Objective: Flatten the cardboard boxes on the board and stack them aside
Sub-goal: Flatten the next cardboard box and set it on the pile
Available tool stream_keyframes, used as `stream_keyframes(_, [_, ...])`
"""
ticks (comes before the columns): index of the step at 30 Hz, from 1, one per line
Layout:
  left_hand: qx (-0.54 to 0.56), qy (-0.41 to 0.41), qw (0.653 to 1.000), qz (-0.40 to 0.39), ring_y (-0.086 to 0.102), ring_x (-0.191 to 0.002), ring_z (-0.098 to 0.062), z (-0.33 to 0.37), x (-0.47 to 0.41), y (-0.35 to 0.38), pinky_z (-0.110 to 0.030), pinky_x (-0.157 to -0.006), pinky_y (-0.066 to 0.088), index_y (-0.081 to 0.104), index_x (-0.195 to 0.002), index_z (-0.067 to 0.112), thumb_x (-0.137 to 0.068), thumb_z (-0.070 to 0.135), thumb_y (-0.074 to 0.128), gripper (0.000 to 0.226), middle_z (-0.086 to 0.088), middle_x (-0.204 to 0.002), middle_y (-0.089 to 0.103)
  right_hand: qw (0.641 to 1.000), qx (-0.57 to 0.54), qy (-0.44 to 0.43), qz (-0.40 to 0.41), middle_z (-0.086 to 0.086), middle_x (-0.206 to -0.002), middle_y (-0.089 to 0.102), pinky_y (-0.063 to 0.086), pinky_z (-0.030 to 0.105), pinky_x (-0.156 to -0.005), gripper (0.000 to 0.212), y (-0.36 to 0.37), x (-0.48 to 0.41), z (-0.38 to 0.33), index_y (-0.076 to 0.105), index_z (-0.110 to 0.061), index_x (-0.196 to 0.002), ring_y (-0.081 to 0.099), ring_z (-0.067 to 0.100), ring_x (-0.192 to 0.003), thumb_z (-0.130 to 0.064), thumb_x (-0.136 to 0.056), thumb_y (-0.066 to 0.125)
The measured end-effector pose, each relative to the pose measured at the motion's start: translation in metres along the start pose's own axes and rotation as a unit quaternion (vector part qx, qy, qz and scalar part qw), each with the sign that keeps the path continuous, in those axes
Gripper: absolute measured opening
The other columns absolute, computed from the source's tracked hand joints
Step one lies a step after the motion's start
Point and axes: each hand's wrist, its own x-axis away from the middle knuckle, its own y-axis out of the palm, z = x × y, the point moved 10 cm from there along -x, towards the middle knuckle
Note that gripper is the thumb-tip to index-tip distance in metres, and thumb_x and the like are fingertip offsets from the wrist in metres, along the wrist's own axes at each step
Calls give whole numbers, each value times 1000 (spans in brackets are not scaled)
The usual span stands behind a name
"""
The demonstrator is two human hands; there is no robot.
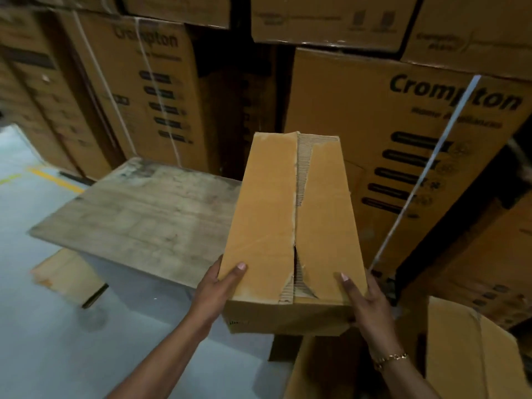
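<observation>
Cardboard box (290, 220), unflattened, held in the air over the worktop's (138, 208) 3 o'clock edge.
Left hand (218, 286) and right hand (365, 300) clamp its near corners, fingers wrapped; torn top seam may split or the box slip, dropping onto the open carton (460, 355) at 5 o'clock.

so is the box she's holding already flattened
No, the cardboard box held between the left hand and the right hand still has full depth, its top flaps closed along a torn seam.
</observation>
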Motion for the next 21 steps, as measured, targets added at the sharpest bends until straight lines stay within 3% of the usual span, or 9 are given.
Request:
stream_keyframes(3, [-14, -3, 999, 41, 64, -110, -9, 0, -29, -75, -40, -98, 52, 61, -124, 47, -73, 74, 68, 58, 23, -115, 68, 999, 4, -18, -38, -14, -116, 57, 52, 54, -94, 66, 83, -12, -24, 41, -41, -143, 54, 18, -106, -62, -82, 60])
stream_keyframes(5, [-21, 3, 998, 61, 57, -114, -8, 6, -49, -117, -33, -99, 44, 56, -123, 47, -81, 65, 68, 47, 28, -118, 59, 998, 10, -33, -58, -9, -123, 57, 52, 50, -94, 63, 134, -20, -39, 40, -43, -142, 54, 18, -108, -62, -85, 59])
stream_keyframes(7, [-31, 7, 996, 80, 48, -117, -10, 12, -70, -156, -30, -96, 38, 45, -140, 39, -89, 52, 65, 56, 23, -121, 46, 996, 8, -48, -79, -6, -125, 57, 51, 46, -94, 59, 183, -29, -55, 41, -39, -143, 54, 19, -110, -57, -89, 57])
stream_keyframes(9, [-32, 4, 995, 90, 49, -116, -12, 13, -94, -188, -30, -94, 38, 43, -146, 31, -91, 49, 64, 62, 16, -122, 47, 994, 11, -52, -99, -6, -125, 56, 51, 46, -93, 59, 226, -38, -66, 40, -36, -144, 54, 18, -109, -56, -90, 57])
stream_keyframes(13, [-97, 3, 994, 48, 54, -117, -13, 8, -133, -226, -29, -92, 40, 43, -135, 42, -90, 59, 59, 50, 17, -121, 53, 989, 38, -55, -129, -7, -126, 61, 51, 37, -94, 58, 289, -58, -69, 44, -34, -141, 59, 11, -106, -56, -89, 59])
stream_keyframes(14, [-120, 7, 992, 32, 54, -122, -14, 3, -141, -230, -30, -93, 40, 39, -135, 43, -87, 67, 58, 57, 18, -125, 52, 988, 56, -55, -133, -6, -127, 61, 49, 33, -93, 60, 299, -63, -66, 45, -32, -141, 59, 13, -109, -57, -89, 59])
stream_keyframes(18, [-259, 38, 965, 25, 48, -132, -16, -13, -156, -240, -38, -101, 45, 15, -155, 35, -59, 87, 68, 122, 13, -151, 38, 982, 145, -55, -107, -4, -129, 61, 45, 31, -90, 67, 310, -79, -61, 41, -29, -144, 58, 20, -114, -65, -88, 52])
stream_keyframes(21, [-358, 74, 930, 29, 52, -129, -20, -13, -164, -245, -46, -96, 52, 2, -155, 40, -44, 95, 66, 139, 8, -154, 37, 968, 214, -78, -108, -4, -142, 55, 47, 36, -97, 74, 311, -84, -61, 31, -35, -149, 55, 23, -125, -74, -87, 43])
